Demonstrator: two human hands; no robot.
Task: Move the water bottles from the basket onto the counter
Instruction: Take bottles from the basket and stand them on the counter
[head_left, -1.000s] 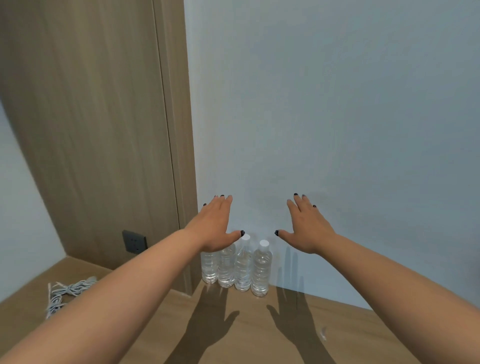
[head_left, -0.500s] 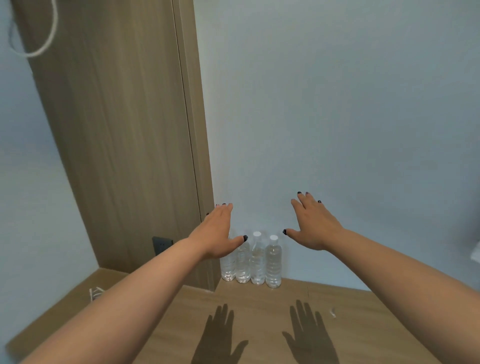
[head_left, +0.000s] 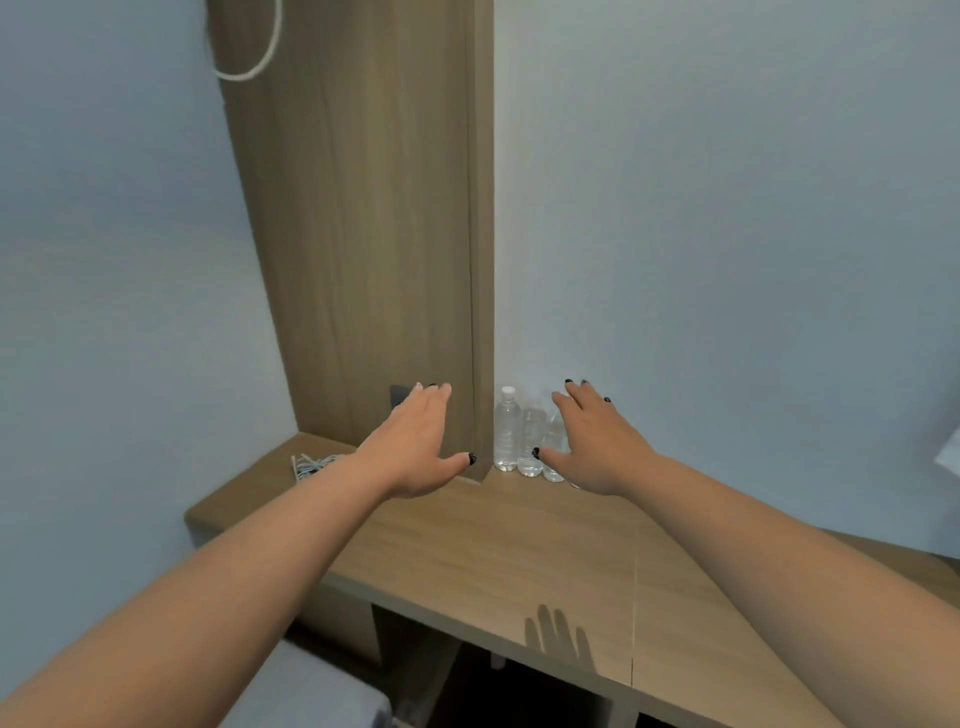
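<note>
Several clear water bottles (head_left: 508, 429) with white caps stand upright in a tight row on the wooden counter (head_left: 483, 551), against the pale wall beside a wooden panel. My left hand (head_left: 415, 441) is stretched out flat, palm down, above the counter to the left of the bottles, holding nothing. My right hand (head_left: 597, 441) is also flat with fingers spread, in front of the row's right end, hiding part of it. No basket is in view.
A tall wooden panel (head_left: 363, 234) rises behind my left hand, with a dark wall socket (head_left: 399, 397) low on it. A coiled white cable (head_left: 311, 463) lies at the counter's far left. Open shelf space (head_left: 519, 691) lies under the counter; a grey cushion (head_left: 311, 696) sits at the bottom left.
The view has pulled back and tilted down, showing the counter's front edge. Both hands stay flat and empty; my right hand now covers the right-hand bottles.
</note>
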